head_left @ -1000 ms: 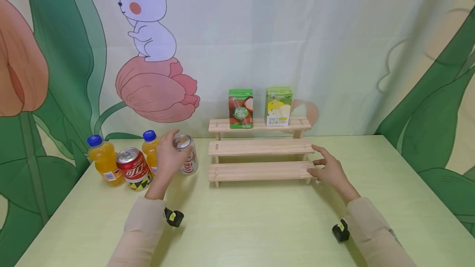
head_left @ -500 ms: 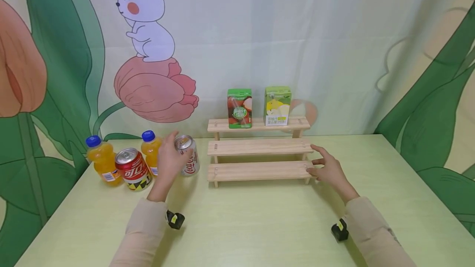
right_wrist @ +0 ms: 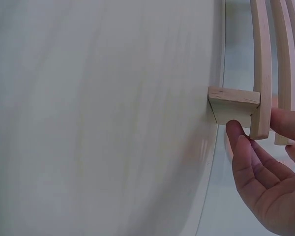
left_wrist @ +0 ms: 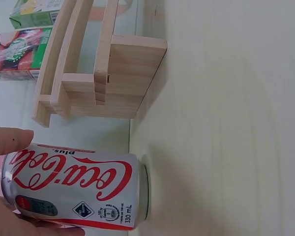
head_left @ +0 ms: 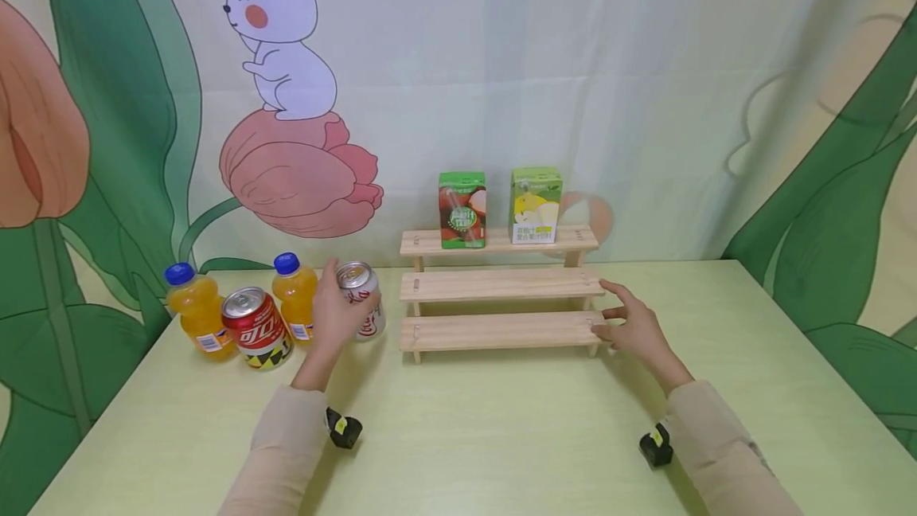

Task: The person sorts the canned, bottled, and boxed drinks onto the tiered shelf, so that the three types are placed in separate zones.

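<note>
My left hand [head_left: 341, 310] grips a white and silver Coca-Cola can [head_left: 369, 323], thumb on one side and fingers on the other. In the left wrist view the upright can [left_wrist: 83, 184] shows its red lettering, its base close to the tabletop. A three-step wooden shelf [head_left: 501, 330] stands to the right of the can. At its right end my right hand [head_left: 637, 330] holds the lowest board by the tip; in the right wrist view fingers [right_wrist: 242, 152] lie around that board end. Two juice boxes, one red and green [head_left: 462, 212], one yellow-green [head_left: 536, 207], stand on the top step.
Left of my left hand stand a red cola can [head_left: 258, 329] and two orange drink bottles with blue caps, one at far left [head_left: 200, 309] and one behind [head_left: 294, 293]. A printed curtain [head_left: 430, 62] hangs behind the table [head_left: 487, 436].
My left hand has shifted slightly right and its thumb has come further across the white can. My right hand has stayed at the shelf end.
</note>
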The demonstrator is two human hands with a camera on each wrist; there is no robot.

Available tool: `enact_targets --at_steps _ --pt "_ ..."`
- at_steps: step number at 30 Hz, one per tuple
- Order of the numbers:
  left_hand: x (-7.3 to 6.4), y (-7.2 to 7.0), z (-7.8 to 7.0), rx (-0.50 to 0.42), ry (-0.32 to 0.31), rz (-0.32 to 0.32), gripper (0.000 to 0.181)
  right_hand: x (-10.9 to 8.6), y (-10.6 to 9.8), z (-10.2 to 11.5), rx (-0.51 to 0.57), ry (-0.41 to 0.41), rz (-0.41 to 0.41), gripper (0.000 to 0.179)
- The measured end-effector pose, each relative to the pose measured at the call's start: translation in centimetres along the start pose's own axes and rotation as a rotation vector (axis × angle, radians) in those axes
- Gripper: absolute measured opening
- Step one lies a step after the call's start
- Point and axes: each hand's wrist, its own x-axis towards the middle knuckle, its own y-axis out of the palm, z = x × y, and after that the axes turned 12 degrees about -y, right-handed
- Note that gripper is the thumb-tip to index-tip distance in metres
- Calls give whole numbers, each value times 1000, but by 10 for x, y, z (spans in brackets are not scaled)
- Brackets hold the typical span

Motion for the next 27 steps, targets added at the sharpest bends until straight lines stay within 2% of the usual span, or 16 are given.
enact_targets --at_steps 8,16,21,27 --pt "4 10 5 -37 -15 -37 74 -1 0 3 -4 -2 -1 72" --pt "6 19 8 -60 -18 -81 81 -2 1 3 -2 1 4 72" --pt "7 24 9 -106 -59 -102 85 -1 1 3 -2 5 4 72" --pt "7 27 10 -156 -119 -95 86 -1 1 2 -2 -1 2 72"
